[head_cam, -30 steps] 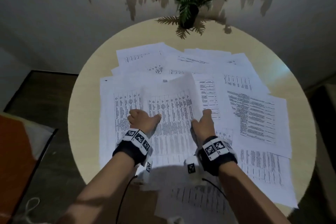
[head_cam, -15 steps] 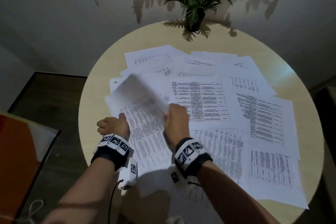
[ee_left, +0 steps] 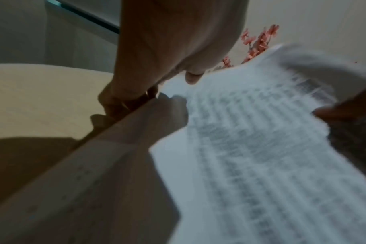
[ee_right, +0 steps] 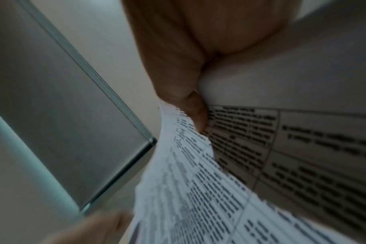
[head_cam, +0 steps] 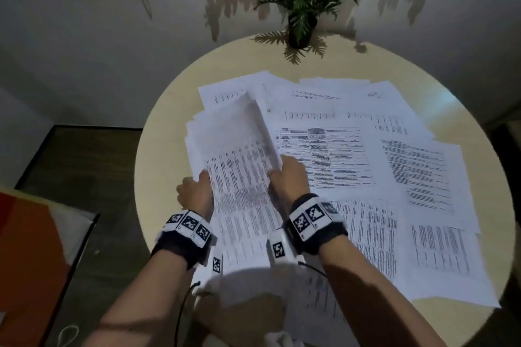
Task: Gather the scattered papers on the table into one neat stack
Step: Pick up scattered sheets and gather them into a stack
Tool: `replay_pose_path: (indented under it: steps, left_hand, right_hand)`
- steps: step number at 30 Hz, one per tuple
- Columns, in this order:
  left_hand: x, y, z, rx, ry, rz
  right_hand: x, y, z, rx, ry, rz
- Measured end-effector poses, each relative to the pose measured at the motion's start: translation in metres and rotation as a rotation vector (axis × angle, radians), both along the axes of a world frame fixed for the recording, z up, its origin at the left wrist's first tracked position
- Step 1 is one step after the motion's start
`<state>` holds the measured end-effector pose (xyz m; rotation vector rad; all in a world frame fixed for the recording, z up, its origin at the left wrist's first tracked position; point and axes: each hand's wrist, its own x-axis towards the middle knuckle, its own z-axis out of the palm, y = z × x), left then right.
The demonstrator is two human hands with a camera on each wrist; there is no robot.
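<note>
Both hands pinch 1 bundle of printed sheets [head_cam: 239, 177]: left hand [head_cam: 194, 194] on its left edge, right hand [head_cam: 287, 177] on its right, above a paper-strewn round tabletop [head_cam: 158, 155].

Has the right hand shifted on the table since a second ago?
Yes. The right hand has gone left with the held sheet, off the papers it covered, uncovering the printed table page.

Home or office corner: round table [head_cam: 169, 121], flower vase [head_cam: 300, 31], printed papers [head_cam: 423, 177].
</note>
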<state>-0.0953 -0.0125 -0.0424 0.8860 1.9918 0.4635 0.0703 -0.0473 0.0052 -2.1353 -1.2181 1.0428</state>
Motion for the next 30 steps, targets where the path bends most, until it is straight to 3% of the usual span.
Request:
replay_pose_path:
  steps: [6,8,11,14,18,20,22,24,27,30]
  left_hand:
    - [0.032,0.005,0.009,0.217,0.233,-0.143]
    - [0.053,0.002,0.008,0.220,0.220,-0.256]
    - [0.083,-0.006,0.004,0.048,0.237,-0.386]
    - [0.110,-0.008,0.000,-0.023,0.254,-0.407]
    - [0.129,-0.001,-0.011,0.197,0.150,-0.425]
    - [0.127,0.004,-0.009,0.261,-0.031,-0.404]
    - [0.119,0.013,-0.010,0.284,-0.067,-0.416]
    - [0.103,0.021,-0.012,0.247,-0.061,-0.475]
    - [0.078,0.030,-0.023,0.145,-0.189,-0.529]
    - [0.071,0.029,-0.024,0.077,-0.342,-0.430]
  right_hand:
    - [0.120,-0.001,0.041,0.179,-0.233,-0.275]
    - [0.158,-0.008,0.035,0.103,-0.335,-0.290]
    - [0.197,-0.025,0.012,-0.076,-0.405,-0.277]
    - [0.207,-0.043,-0.020,-0.227,-0.390,-0.184]
    - [0.202,-0.056,-0.046,-0.277,-0.390,0.050]
    - [0.204,-0.053,-0.042,-0.255,-0.371,0.116]
    - [0.209,-0.046,-0.034,-0.206,-0.389,0.154]
    - [0.214,-0.033,-0.023,-0.122,-0.407,0.196]
    - [0.212,-0.005,-0.012,-0.010,-0.495,0.377]
    - [0.194,0.020,-0.006,-0.010,-0.534,0.542]
